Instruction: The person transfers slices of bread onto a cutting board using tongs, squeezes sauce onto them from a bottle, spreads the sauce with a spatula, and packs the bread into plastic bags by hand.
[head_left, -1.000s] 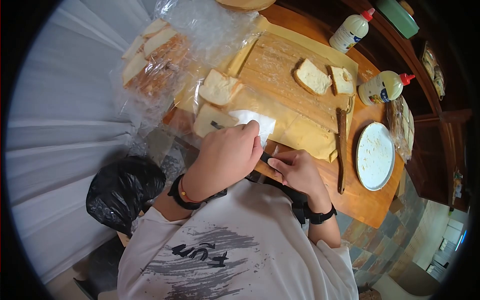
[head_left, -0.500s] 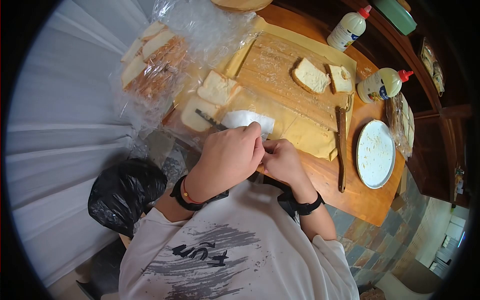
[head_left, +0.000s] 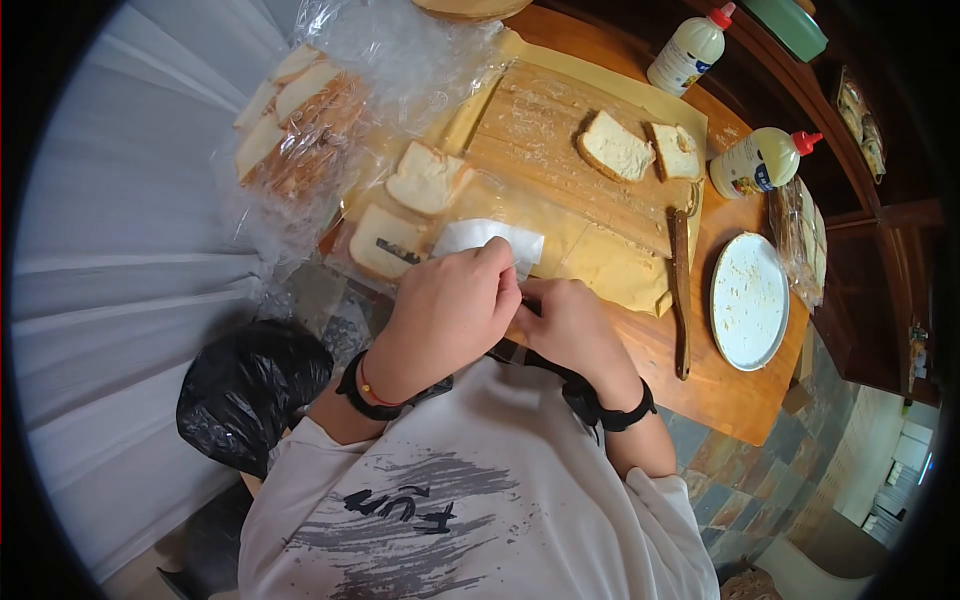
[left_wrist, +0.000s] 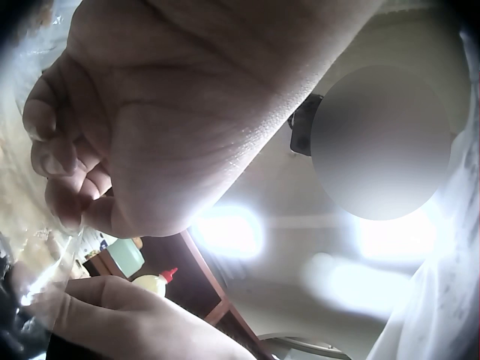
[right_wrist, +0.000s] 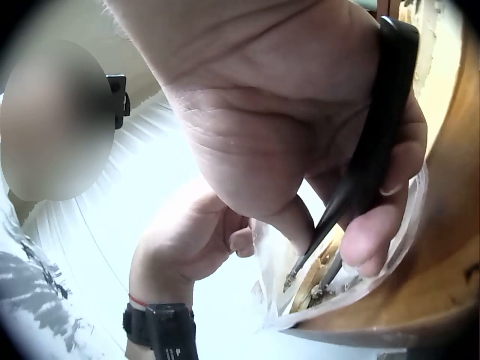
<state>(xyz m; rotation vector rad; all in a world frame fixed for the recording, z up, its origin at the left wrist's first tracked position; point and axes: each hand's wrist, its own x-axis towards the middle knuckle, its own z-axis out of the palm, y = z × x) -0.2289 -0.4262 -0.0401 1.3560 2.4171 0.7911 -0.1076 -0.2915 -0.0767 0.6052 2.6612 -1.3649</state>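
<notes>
My right hand [head_left: 575,325] grips black tongs [right_wrist: 367,150], whose two tips reach into the mouth of a clear plastic bag [right_wrist: 424,202]. In the head view the far end of the tongs lies flat over a slice of white bread [head_left: 372,240] left of my hands. My left hand [head_left: 455,310] pinches the bag's edge with curled fingers, close beside the right hand. White paper [head_left: 490,238] lies just beyond both hands. A second bread slice [head_left: 428,178] rests behind the first. The middle of the tongs is hidden by my hands in the head view.
Two more slices [head_left: 615,147] lie on a wooden board [head_left: 540,125]. A wooden-handled knife [head_left: 681,300] and a white plate [head_left: 748,305] sit at right. Squeeze bottles [head_left: 752,165] stand behind. Bagged bread [head_left: 300,110] is at left, above a black plastic bag [head_left: 255,395].
The right hand has moved in against the left hand. The bread slice and the end of the tongs have shifted left, away from the paper.
</notes>
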